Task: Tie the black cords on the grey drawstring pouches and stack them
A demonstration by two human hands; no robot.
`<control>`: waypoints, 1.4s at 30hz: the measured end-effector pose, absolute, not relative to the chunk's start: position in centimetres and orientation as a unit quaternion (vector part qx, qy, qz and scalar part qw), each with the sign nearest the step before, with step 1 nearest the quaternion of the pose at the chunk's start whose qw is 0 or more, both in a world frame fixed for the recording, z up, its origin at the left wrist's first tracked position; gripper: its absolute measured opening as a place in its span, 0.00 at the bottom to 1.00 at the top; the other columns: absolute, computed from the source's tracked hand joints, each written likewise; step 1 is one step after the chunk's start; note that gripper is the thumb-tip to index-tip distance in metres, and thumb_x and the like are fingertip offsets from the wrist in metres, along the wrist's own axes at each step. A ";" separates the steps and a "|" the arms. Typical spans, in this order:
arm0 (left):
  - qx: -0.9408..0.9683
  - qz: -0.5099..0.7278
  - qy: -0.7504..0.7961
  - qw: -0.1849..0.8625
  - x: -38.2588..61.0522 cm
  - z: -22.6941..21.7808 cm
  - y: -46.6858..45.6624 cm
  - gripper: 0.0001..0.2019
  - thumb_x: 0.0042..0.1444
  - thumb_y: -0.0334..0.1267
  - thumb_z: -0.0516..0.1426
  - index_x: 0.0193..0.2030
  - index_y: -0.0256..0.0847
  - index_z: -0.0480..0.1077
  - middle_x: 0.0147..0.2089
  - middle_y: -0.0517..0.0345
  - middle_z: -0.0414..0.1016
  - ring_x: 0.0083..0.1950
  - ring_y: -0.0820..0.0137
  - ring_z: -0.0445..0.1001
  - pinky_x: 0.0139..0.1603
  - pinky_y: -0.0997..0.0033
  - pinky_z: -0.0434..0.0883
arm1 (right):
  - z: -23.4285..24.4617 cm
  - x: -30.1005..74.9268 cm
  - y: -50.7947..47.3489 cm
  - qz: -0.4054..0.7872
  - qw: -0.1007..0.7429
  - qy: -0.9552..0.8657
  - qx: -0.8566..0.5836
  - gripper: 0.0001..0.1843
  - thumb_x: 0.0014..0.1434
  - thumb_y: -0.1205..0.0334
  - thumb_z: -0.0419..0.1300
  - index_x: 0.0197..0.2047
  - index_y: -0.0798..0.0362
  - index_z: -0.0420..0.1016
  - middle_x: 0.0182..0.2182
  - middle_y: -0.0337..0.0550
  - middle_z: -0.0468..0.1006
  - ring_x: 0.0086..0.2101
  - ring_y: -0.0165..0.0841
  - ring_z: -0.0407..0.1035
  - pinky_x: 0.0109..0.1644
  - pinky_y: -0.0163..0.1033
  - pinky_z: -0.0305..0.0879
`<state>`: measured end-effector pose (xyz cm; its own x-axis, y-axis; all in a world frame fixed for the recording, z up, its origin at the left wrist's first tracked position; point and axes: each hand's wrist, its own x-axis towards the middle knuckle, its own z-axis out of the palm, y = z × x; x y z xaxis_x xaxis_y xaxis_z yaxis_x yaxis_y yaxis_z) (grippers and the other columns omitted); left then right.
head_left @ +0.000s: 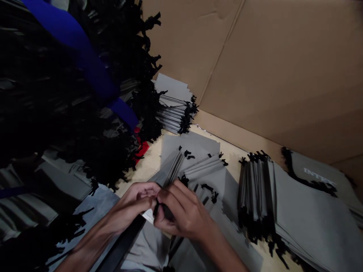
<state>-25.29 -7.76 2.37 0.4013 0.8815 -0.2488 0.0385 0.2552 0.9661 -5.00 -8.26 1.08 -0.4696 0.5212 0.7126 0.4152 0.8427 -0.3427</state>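
Observation:
My left hand (136,206) and my right hand (184,211) meet at the lower middle, fingertips pinched together. Between them is a bit of black cord (155,207), mostly hidden by the fingers. A pale corner of material (148,215) shows just under the fingertips. Right below the hands lies crumpled light grey cloth (147,245). Flat grey drawstring bags (202,168) with knotted black cords are fanned out on the surface behind and to the right of my hands.
At left rises a large heap of black-corded bags (85,124), crossed by a blue strap (76,41). Another bag stack (172,102) sits behind. More bags (306,211) are piled at right, one printed INTEX (317,175). A tall cardboard wall (269,64) closes off the back.

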 end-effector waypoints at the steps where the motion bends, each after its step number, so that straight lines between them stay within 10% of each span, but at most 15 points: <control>1: 0.522 0.322 0.441 0.655 -25.3 2.4 -7.8 0.08 0.56 0.42 0.65 0.36 0.40 0.78 0.34 0.56 0.78 0.36 0.67 0.75 0.36 0.71 0.72 | 1.2 -4.9 -8.2 0.082 0.440 -0.850 -0.278 0.19 0.60 0.75 0.60 0.53 0.51 0.68 0.33 0.45 0.76 0.33 0.40 0.68 0.35 0.44 0.68; 18: 0.719 0.306 0.442 0.441 -25.7 5.9 -7.1 0.04 0.57 0.31 0.64 0.34 0.43 0.81 0.36 0.59 0.86 0.34 0.72 0.83 0.36 0.80 0.77 | 2.1 -3.7 -8.0 0.289 0.449 -0.790 -0.301 0.15 0.55 0.74 0.61 0.44 0.48 0.71 0.35 0.38 0.75 0.36 0.33 0.69 0.42 0.38 0.66; 42: 0.723 0.285 0.455 0.435 -24.6 4.4 -8.1 0.07 0.57 0.28 0.60 0.38 0.42 0.79 0.34 0.64 0.76 0.35 0.72 0.73 0.37 0.78 0.70 | 1.2 -5.0 -7.8 0.297 0.491 -0.759 -0.306 0.14 0.50 0.74 0.59 0.37 0.48 0.66 0.29 0.33 0.71 0.31 0.29 0.64 0.40 0.35 0.63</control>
